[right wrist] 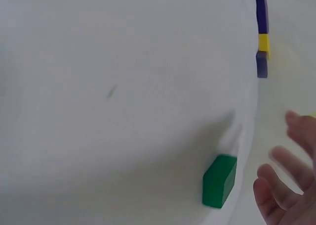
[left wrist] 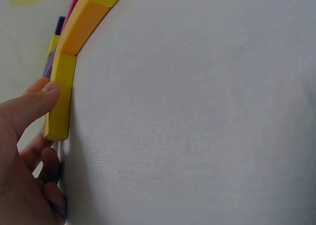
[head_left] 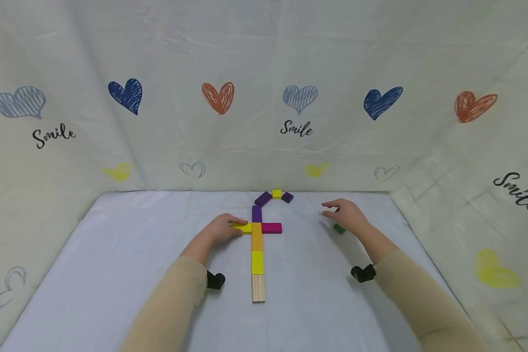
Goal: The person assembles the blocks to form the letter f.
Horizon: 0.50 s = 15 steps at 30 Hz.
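Observation:
My left hand (head_left: pixel 220 229) pinches a yellow block (left wrist: pixel 64 101) between its thumb and fingers. One end of that block meets the side of an orange block (head_left: pixel 256 237). Across from it, a magenta block (head_left: pixel 272 228) juts out to the right. My right hand (head_left: pixel 349 215) hovers over the cloth with fingers apart and nothing in them. Near it lies a green block (right wrist: pixel 219 181), partly covered by the hand in the head view.
Below the orange block a yellow block (head_left: pixel 257 262) and a plain wooden block (head_left: pixel 258 288) continue the line. Above it a purple block (head_left: pixel 257 213) leads to a curve of purple and yellow pieces by the back wall. White cloth (head_left: pixel 127 274) covers the table.

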### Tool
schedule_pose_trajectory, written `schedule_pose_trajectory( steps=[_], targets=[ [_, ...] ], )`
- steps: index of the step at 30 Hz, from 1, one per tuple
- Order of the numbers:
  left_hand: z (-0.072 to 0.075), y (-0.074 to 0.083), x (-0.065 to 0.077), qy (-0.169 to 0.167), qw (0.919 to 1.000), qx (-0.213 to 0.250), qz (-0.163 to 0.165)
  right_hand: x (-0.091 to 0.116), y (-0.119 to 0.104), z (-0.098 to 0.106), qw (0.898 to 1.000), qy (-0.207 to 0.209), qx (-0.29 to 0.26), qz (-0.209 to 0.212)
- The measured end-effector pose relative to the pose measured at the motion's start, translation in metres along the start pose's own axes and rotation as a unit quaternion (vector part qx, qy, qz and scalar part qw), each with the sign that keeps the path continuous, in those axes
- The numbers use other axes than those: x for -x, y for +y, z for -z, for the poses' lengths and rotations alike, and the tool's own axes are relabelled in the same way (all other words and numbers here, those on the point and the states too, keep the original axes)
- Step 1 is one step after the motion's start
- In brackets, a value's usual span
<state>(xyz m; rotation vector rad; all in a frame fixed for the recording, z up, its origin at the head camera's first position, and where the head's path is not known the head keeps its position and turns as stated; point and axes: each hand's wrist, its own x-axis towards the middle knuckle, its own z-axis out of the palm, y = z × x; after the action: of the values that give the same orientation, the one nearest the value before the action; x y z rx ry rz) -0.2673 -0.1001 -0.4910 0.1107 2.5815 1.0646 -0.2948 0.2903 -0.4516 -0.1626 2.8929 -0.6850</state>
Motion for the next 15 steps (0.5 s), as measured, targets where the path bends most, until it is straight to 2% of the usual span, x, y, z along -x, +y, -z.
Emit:
schedule_pose_trajectory(
  steps=[8, 15],
  targets=[
    [0.000, 0.002, 0.002, 0.002, 0.9999, 0.008, -0.006, 0.029, 0.023, 0.006, 1.000, 0.000, -0.019, -0.013],
    [0.001, 0.005, 0.005, 0.004, 1.0000, 0.008, -0.001, 0.039, 0.042, 0.004, 0.999, 0.001, -0.027, -0.017]
  ],
)
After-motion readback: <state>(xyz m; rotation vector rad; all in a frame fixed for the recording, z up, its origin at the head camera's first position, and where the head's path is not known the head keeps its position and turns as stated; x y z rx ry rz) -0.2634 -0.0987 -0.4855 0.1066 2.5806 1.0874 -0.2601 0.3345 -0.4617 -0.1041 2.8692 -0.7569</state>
